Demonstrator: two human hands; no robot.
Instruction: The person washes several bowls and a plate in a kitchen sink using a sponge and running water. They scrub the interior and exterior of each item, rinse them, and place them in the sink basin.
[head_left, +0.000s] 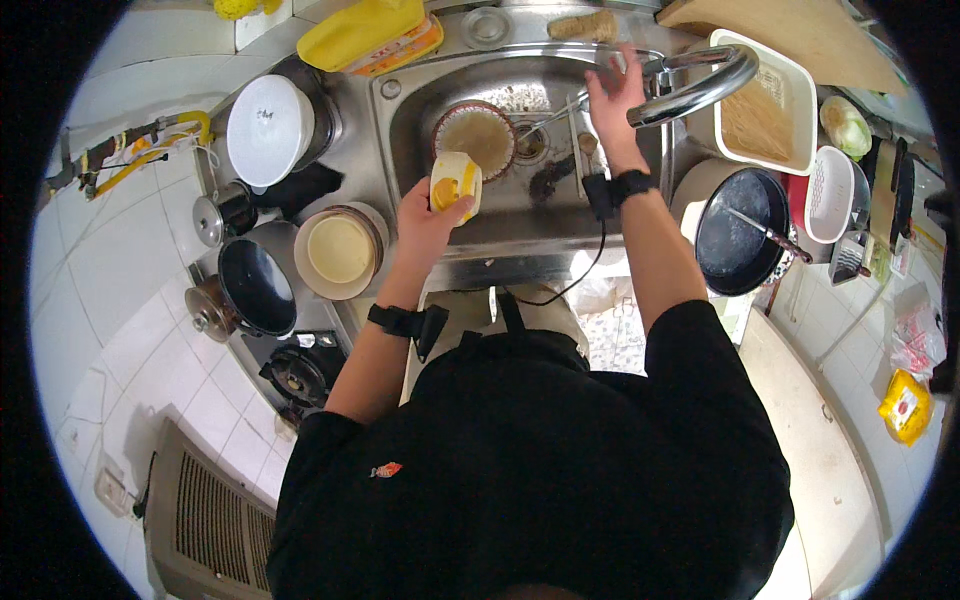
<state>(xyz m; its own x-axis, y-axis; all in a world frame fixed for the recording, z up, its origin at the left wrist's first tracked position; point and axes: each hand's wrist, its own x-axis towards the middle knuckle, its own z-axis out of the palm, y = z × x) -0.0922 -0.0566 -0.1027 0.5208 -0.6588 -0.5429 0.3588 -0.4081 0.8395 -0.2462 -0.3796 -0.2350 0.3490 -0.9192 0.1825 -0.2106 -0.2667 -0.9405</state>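
Note:
My left hand (429, 225) grips a small white bowl with yellow patterning (455, 187), tilted on its side over the near left part of the steel sink (510, 217). Just beyond it, a red-rimmed bowl (476, 139) in the basin holds cloudy liquid. My right hand (619, 109) is raised at the right side of the sink with its fingers apart, beside the base of the chrome faucet (694, 90). Whether its fingertips touch the faucet is unclear. Chopsticks (576, 150) and a spoon (589, 144) lie in the basin below this hand, near the drain (531, 146).
Left of the sink stand stacked bowls (341, 251), a wok (257, 287) and a white lidded container (270, 129). To the right are a dark pot (739, 232) with a utensil across it and a white basket (806, 112). A scrub brush (583, 27) lies behind the sink.

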